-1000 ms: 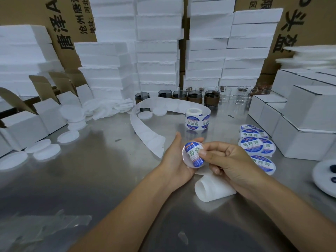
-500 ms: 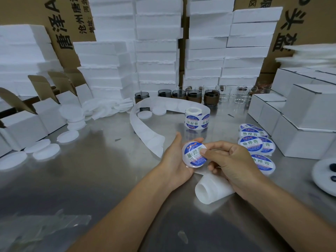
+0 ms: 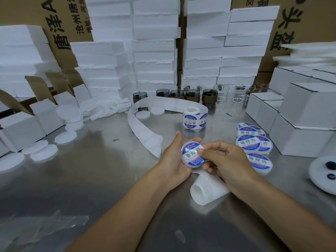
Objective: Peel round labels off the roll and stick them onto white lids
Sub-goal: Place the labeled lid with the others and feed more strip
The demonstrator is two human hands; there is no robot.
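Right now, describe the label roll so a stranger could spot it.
On the shiny steel table, find the row of dark round jars at the far edge. Just before them stands the small white roll of blue round labels. Unlike the flat labelled lids to its right, it stands upright, trailing an empty backing strip.

round label (image 3: 193, 155): half-curled before, now flat on white lid (image 3: 187, 165) | right hand (image 3: 228, 160): thumb moved onto label face

2 bare forearms (image 3: 127, 206), bare to btm edge of frame, bare L hand (image 3: 174, 160), bare R hand (image 3: 231, 160), slim wrists (image 3: 156, 179)
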